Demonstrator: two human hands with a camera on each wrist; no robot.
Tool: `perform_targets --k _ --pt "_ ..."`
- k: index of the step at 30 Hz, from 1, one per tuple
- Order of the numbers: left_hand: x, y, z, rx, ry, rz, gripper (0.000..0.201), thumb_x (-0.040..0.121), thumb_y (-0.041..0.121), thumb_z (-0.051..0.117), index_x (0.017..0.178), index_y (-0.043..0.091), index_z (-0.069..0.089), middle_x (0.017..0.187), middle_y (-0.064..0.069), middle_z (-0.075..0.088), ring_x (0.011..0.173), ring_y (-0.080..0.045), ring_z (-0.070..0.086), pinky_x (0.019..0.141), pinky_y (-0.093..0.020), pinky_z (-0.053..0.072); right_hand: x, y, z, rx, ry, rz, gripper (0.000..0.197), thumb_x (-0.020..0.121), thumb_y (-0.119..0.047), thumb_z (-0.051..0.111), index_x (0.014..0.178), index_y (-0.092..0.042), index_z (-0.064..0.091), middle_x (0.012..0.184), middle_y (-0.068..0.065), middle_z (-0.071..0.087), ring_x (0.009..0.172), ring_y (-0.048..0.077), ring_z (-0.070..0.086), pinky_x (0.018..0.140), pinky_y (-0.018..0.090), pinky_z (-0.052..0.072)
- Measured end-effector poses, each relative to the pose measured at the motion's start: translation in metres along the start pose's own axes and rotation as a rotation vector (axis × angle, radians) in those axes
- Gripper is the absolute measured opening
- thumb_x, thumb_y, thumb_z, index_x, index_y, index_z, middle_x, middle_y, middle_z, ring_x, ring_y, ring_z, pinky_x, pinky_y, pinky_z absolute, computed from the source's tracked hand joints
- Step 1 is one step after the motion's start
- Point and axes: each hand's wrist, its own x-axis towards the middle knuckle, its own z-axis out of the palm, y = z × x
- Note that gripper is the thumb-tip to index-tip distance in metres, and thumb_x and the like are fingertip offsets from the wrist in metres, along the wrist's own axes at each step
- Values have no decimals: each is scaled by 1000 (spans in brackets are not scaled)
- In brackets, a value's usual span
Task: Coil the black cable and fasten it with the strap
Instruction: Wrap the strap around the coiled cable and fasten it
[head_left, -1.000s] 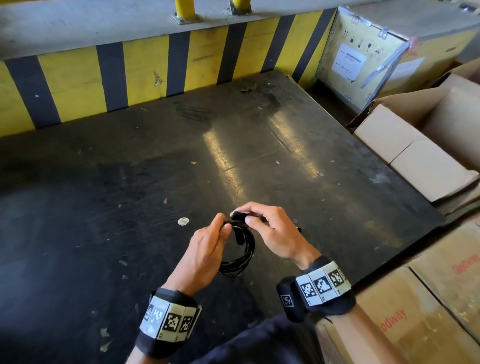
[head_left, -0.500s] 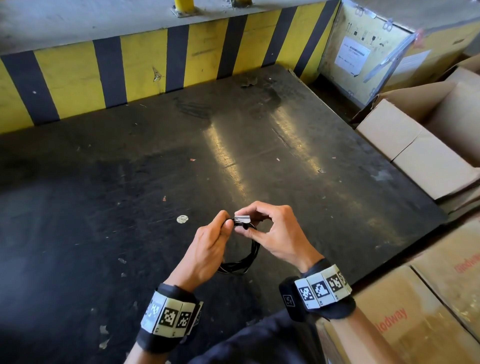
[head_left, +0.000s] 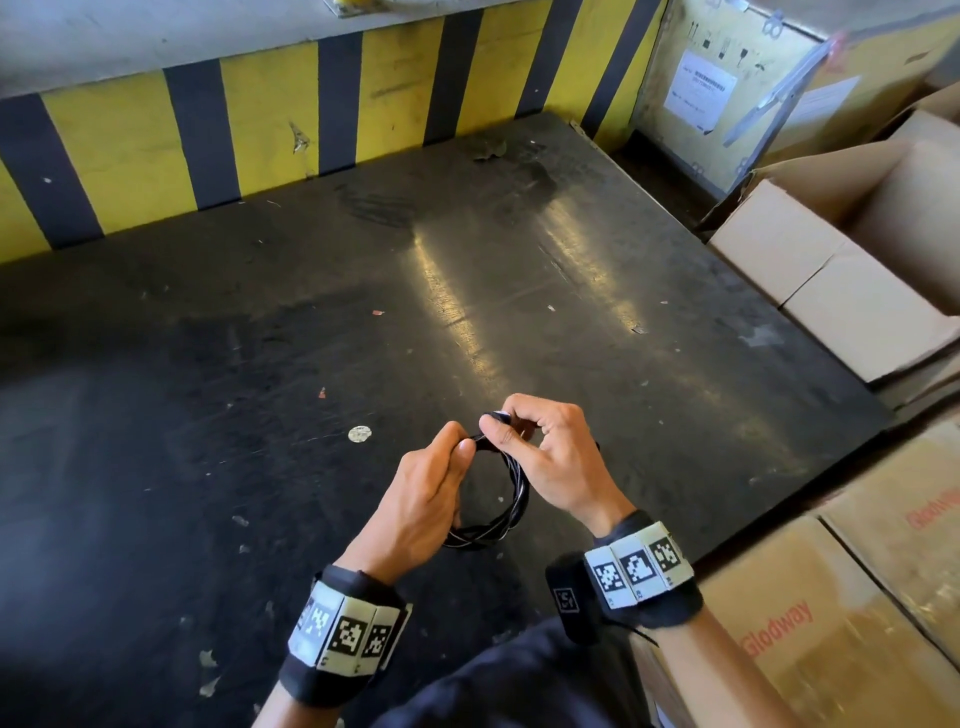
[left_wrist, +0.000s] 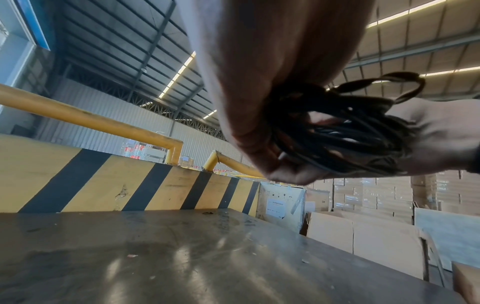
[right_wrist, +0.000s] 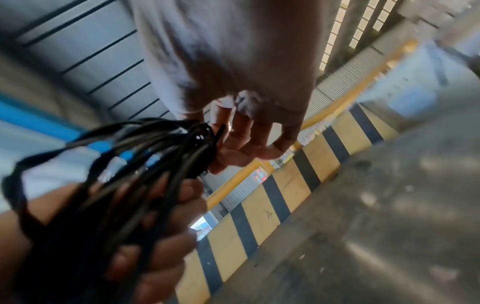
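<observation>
Above the near edge of the dark counter (head_left: 363, 291), the black cable (head_left: 511, 499) is held clear of the surface as a small ring of several loops, between both hands. The left hand (head_left: 421, 499) is wrapped around the left side of the coil, fingers curled over the bundled turns, so that the loops are kept gathered and cannot spring apart. At the top of the ring, the right hand (head_left: 550, 462) is closed in a pinch, thumb and forefinger pressed on a small dark piece that is taken to be the strap (head_left: 493, 418); whether it is already wound round the bundle cannot be told from the head view. In the right wrist view, blurred as it is, the strands (right_wrist: 145, 164) are seen drawn tight into one knot-like point just beside the fingertips (right_wrist: 233, 144), which suggests that the binding is being worked exactly there. The coiling appears done, and the fastening is judged to be under way. The coil is kept high and close, presumably so the small strap can be seen and handled.
</observation>
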Motion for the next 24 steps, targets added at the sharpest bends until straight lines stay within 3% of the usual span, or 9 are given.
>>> perform_targets --k 3,5,8,10,13,16,18,20,24 --pt "1 -1 3 52 13 16 29 108 27 38 80 20 39 54 9 41 44 -11 40 47 -39 41 1 4 2 78 -25 104 42 98 -23 68 65 -1 54 57 7 43 57 13 38 56 29 32" --pt "2 -5 3 146 38 68 28 108 26 37 84 14 43 68 2 49 56 -21 51 58 -46 49 2 5 3 77 -35 111 41 98 -26 69 66 -3 58 57 14 46 56 11 39 56 28 33" --pt "6 -16 -2 352 84 179 30 103 32 42 87 12 58 82 1 48 68 -15 50 64 -31 44 1 8 0 39 -57 94 36 96 -30 71 69 -7 64 60 16 55 55 19 46 55 31 38" --pt "8 -22 -6 445 79 194 33 100 36 47 91 11 67 80 1 52 66 -14 53 61 -32 44 0 13 -3 15 -60 89 32 94 -32 73 72 -9 70 65 11 61 61 26 54 61 38 45" --pt "10 -26 -9 436 60 175 32 97 36 51 90 12 69 79 -1 61 67 -17 58 62 -37 48 -1 20 -8 -2 -81 84 24 92 -35 74 82 -14 79 77 0 74 71 19 63 79 29 52" --pt "10 -32 -9 398 80 143 30 96 35 51 85 12 67 78 1 61 68 -17 57 64 -34 47 6 39 -23 -34 58 84 17 96 -31 70 98 -19 82 94 -7 80 86 12 70 82 20 52" --pt "8 -39 -9 389 84 128 30 95 35 51 84 11 65 77 0 60 67 -17 55 63 -34 45 14 66 -38 -132 190 146 14 96 -23 69 102 -21 81 95 -6 79 80 13 69 74 19 50" --pt "5 -47 -10 391 76 111 31 95 37 51 84 11 65 77 0 60 66 -16 55 63 -33 45 19 98 -52 -273 252 243 19 92 -15 69 105 -23 80 93 -3 77 71 17 67 71 23 51" --pt "3 -59 -12 392 67 105 38 92 48 44 80 17 61 73 3 58 63 -8 52 59 -18 38 13 151 -66 -449 195 397 25 88 -8 72 109 -20 78 100 1 76 67 23 68 82 37 59"
